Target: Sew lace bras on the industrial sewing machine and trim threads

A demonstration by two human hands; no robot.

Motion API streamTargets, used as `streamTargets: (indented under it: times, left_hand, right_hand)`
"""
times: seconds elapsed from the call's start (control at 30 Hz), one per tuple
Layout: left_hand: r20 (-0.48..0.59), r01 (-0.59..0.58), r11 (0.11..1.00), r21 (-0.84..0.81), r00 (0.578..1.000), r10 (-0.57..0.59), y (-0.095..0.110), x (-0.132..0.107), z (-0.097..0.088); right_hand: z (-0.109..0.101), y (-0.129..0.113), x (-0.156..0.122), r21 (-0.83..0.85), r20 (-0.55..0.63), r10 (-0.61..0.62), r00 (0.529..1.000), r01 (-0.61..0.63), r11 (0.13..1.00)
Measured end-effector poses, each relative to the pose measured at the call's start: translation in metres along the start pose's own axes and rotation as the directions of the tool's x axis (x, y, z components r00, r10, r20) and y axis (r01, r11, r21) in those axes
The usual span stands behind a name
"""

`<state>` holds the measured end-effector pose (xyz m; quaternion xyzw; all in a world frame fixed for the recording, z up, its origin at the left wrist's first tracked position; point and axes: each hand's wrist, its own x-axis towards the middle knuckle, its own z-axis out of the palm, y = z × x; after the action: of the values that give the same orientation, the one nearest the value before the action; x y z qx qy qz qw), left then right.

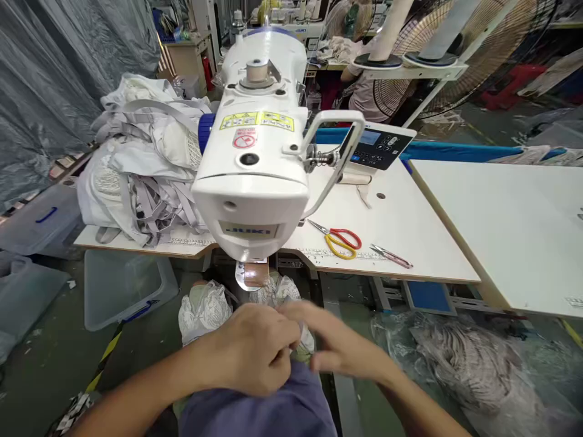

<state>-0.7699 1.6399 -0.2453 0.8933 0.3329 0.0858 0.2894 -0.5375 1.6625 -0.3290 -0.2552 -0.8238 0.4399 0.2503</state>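
My left hand (255,349) is closed in front of the sewing machine, its fingers curled in around part of a white lace garment (204,312). The lace shows on both sides beyond the knuckles; the gripped part is hidden. Close beside it, my right hand (344,346) reaches over with fingers stretched out and the thumb apart, its fingertips by the left knuckles. It is slightly blurred, and nothing shows in its grasp. Above both hands stands the white sewing machine head (250,182), with a shiny metal plate (252,275) below its front.
A heap of white garments with straps (146,158) lies left of the machine. Red-and-yellow-handled scissors (344,240) and a small pair of snips (392,256) lie on the white table (428,243). A clear plastic bin (127,285) stands below left; bagged fabric (473,364) sits below right.
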Motion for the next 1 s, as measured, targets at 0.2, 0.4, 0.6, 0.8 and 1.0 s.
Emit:
streamTargets:
  times: [0.2, 0.4, 0.6, 0.8, 1.0]
  left_hand:
    - [-0.368, 0.157, 0.984, 0.085, 0.923, -0.115, 0.000, -0.009, 0.017]
    - [-0.581, 0.246, 0.966, -0.085, 0.775, -0.248, -0.007, -0.011, 0.065]
    - [-0.759, 0.062, 0.994, 0.087, 0.651, 0.026, -0.004, 0.013, 0.071]
    - [-0.669, -0.242, 0.969, 0.042, 0.714, 0.207, 0.034, 0.040, 0.036]
    - [-0.453, -0.022, 0.916, -0.401, 0.874, -0.177, 0.022, 0.027, 0.033]
  right_hand:
    - [0.039, -0.020, 0.013, 0.238, -0.135, -0.043, 0.990, 0.075, 0.968]
    - [0.061, -0.027, 0.006, -0.014, -0.454, 0.067, 0.888, -0.082, 0.997]
    - [0.028, -0.056, -0.017, 0.193, -0.196, 0.272, 0.942, -0.235, 0.953]
    - [-0.008, -0.038, -0.063, 0.804, 0.227, 0.459, 0.859, -0.431, 0.409]
    - [0.028, -0.032, -0.019, 0.817, -0.054, 0.487, 0.872, -0.242, 0.524]
